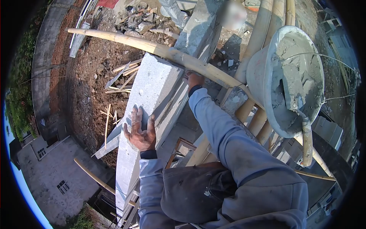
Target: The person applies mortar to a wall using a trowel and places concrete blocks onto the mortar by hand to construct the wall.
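Observation:
My left hand (142,129) lies flat with fingers spread on the top of a long pale concrete block (150,82). At the block's far right side is my right hand (195,79), its fingers curled in against the side, just below a bamboo pole (164,49). What those fingers hold, if anything, is hidden. To the right, a tilted bucket (268,82) contains grey mortar (301,49). A trowel (295,93) rests in the mortar, its worn handle (307,143) sticking out over the rim.
The pole crosses over the wall at the block's far end, where more wall (198,28) continues. Thick bamboo poles (259,30) run beside the bucket. Far below lie brown soil (85,87), rubble (143,24) and wood scraps (124,76). A lower roof (57,168) shows at left.

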A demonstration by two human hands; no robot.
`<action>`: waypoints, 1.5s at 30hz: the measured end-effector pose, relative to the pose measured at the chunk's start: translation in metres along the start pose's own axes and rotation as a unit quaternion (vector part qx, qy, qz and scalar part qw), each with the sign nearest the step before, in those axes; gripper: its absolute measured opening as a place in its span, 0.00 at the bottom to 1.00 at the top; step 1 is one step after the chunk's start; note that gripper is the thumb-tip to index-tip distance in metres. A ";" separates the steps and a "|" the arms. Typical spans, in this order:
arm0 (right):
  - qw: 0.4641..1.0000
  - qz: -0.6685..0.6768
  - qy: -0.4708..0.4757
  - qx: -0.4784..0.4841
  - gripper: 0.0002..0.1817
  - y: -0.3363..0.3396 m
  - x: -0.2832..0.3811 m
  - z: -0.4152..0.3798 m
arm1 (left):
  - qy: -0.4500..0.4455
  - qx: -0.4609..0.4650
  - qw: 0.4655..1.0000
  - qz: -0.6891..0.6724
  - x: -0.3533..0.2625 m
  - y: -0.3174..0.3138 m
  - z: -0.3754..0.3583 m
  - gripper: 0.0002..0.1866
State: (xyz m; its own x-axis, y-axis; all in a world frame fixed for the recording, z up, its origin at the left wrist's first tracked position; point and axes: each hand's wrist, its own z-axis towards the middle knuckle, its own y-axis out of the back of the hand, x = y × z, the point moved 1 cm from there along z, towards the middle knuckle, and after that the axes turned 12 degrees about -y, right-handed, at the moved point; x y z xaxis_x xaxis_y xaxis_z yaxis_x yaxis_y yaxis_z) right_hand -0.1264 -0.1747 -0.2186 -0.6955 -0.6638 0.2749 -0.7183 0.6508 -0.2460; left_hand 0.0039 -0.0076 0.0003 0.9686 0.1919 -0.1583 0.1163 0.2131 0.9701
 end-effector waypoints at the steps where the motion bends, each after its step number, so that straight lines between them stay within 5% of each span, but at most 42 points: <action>1: 1.000 0.001 0.000 0.005 0.25 -0.002 0.000 0.000 | 0.003 0.003 1.000 0.003 0.000 0.001 0.000 0.25; 4: 1.000 0.003 -0.003 -0.025 0.25 -0.009 0.007 -0.021 | -0.003 0.017 1.000 0.026 0.000 0.001 -0.001 0.27; 13: 0.993 -0.062 -0.047 0.084 0.06 0.008 -0.004 0.019 | -0.009 0.023 0.999 0.031 0.000 0.001 -0.001 0.26; 19: 0.985 -0.019 -0.122 0.123 0.03 0.014 -0.008 0.033 | 0.001 0.014 1.000 0.001 0.001 0.000 0.000 0.26; 45: 0.915 -0.028 -0.280 0.288 0.08 0.030 0.005 0.045 | 0.006 0.018 1.000 0.011 -0.002 0.002 0.001 0.25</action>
State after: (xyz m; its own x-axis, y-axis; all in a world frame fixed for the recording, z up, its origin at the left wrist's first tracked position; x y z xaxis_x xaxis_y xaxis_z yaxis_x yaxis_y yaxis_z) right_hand -0.1520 -0.1749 -0.2660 -0.4405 -0.8797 -0.1790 -0.5290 0.4155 -0.7399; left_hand 0.0020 -0.0089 0.0028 0.9683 0.2073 -0.1395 0.1040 0.1736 0.9793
